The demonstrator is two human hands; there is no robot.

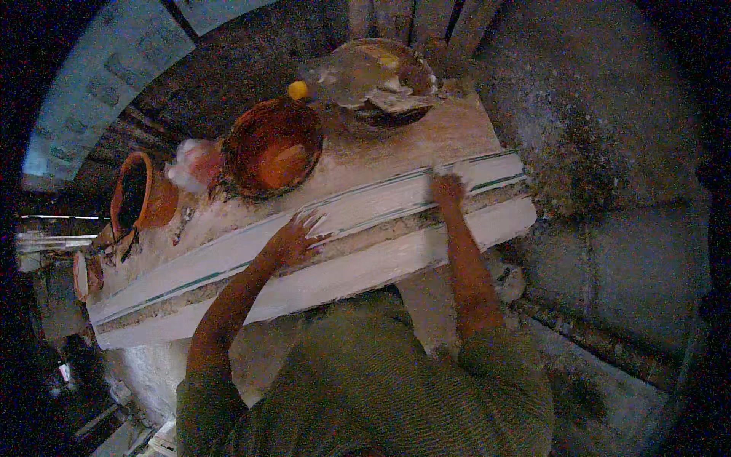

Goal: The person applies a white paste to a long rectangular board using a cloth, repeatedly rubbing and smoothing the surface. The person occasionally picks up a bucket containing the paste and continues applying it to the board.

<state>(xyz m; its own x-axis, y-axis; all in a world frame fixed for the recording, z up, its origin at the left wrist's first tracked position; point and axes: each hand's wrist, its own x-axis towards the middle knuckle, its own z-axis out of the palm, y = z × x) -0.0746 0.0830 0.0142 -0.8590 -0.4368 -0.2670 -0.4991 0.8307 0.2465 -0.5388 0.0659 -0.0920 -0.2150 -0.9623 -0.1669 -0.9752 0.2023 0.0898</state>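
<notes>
A long white strip with thin green lines [381, 199] runs across the work table; I cannot tell whether it is cloth or a painted board. My left hand [293, 242] rests over its near edge, fingers spread, with whitish material on or beside the fingertips. Farther right, my right hand [448, 189] is closed over the same strip, around or against a small blurred thing I cannot make out. Nearer to me lies a second, plain white strip [373, 273]. Between the two strips runs a rough, brownish band [350, 242].
Beyond the strips stand a reddish-brown clay bowl [308, 152], a pale crumpled bag [190, 164] and an orange clay pot [161, 199] on its side. A wide round pan [335, 80] with grey-white material sits at the back. A yellow round thing [298, 91] is near it. A rough wall [579, 137] bounds the right.
</notes>
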